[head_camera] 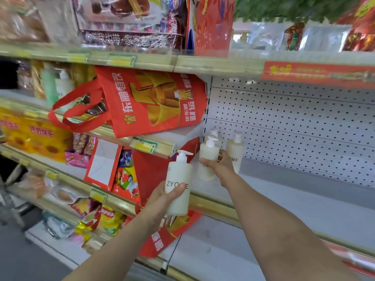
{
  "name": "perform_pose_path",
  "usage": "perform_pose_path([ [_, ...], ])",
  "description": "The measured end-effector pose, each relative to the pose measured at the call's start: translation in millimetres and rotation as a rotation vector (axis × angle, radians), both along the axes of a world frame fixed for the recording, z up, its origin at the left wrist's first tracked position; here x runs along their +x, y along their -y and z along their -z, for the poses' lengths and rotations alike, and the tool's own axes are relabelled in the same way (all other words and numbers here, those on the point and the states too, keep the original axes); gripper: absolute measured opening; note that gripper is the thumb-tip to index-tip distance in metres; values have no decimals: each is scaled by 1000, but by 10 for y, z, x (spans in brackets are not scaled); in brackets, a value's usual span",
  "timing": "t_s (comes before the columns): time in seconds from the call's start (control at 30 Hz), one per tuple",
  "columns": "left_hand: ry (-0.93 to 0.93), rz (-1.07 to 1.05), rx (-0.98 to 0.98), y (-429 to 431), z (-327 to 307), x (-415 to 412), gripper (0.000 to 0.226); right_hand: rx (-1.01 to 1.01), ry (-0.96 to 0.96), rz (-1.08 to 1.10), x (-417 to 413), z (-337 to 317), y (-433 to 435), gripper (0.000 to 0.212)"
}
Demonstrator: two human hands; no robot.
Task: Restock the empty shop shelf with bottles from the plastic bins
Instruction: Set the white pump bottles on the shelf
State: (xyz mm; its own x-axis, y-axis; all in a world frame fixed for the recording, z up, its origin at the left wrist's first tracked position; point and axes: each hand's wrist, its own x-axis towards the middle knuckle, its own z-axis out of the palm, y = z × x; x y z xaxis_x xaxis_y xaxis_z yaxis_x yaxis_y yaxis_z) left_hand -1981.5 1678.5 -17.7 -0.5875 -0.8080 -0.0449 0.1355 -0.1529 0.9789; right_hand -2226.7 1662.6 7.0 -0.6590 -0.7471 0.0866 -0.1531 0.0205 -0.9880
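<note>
Head, left: left hand (160,201) gripped a cream plastic pump bottle (179,177), held in the air.
Head, right: right hand (220,166) clasped a second cream pump bottle (206,171) standing on the white metal shelf (294,201), at its left end.
Hidden: bottles opaque, fill unseen; red fabric tote bag (154,102) contents blurred.

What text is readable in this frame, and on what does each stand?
"ZYO E", thumb hiding a letter: held bottle, in the left hand.
"ZYO": front shelf bottle, gripped by the right hand.
"ME": right shelf bottle.
"东鹏特饮", "财运": red bag.
"Lay's": crisp bag.
Price tags, red strip, top boxes: too blurred.
</note>
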Motion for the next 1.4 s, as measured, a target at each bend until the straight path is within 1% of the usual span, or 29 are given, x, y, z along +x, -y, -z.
perform_pose_path([
  [0.13, 27, 37, -21, 5, -18, 86, 61, 40, -77, 65, 22, -37, 63, 79],
  [0.23, 30, 71, -18, 7, -31, 141, 59, 67, -105, 127, 32, -43, 140, 74],
  [0.37, 59, 92, -21, 26, -23, 185, 63, 99, -142, 180, 18, -52, 242, 69],
  [0.53, 36, 99, -12, 27, -41, 178, 62, 160, -210, 236, -51, -80, 315, 71],
  [0.63, 31, 107, -12, 25, -58, 170, 61, 172, -195, 226, -121, -87, 321, 70],
  [0.73, 16, 97, 5, 39, -52, 157, 62, 189, -185, 190, -143, -96, 282, 74],
  [0.87, -9, 96, 6, 40, -28, 97, 61, 209, -207, 162, -107, -107, 237, 80],
  [1.0, -24, 99, 17, 38, -4, 4, 62, 219, -244, 132, -41, -110, 208, 79],
  [1.03, -29, 100, 13, 25, -14, -29, 62, 228, -227, 123, -36, -129, 197, 81],
  [1.1, -38, 112, -7, -5, -65, -110, 61, 227, -124, 112, -38, -181, 142, 85],
  [1.2, -53, 129, -39, -45, -187, -287, 53, 152, -17, 133, -85, -276, -29, 86],
  [1.23, -56, 125, -46, -47, -221, -363, 52, 109, 3, 125, -113, -302, -98, 79],
  [1.3, -41, 96, -44, -53, -289, -516, 53, 39, 74, 64, -121, -389, -269, 55],
  [1.33, -28, 83, -48, -62, -323, -587, 52, 32, 120, 12, -118, -434, -356, 48],
  [1.4, -41, 84, -68, -70, -381, -724, 43, 51, 190, -115, -83, -529, -541, 48],
])
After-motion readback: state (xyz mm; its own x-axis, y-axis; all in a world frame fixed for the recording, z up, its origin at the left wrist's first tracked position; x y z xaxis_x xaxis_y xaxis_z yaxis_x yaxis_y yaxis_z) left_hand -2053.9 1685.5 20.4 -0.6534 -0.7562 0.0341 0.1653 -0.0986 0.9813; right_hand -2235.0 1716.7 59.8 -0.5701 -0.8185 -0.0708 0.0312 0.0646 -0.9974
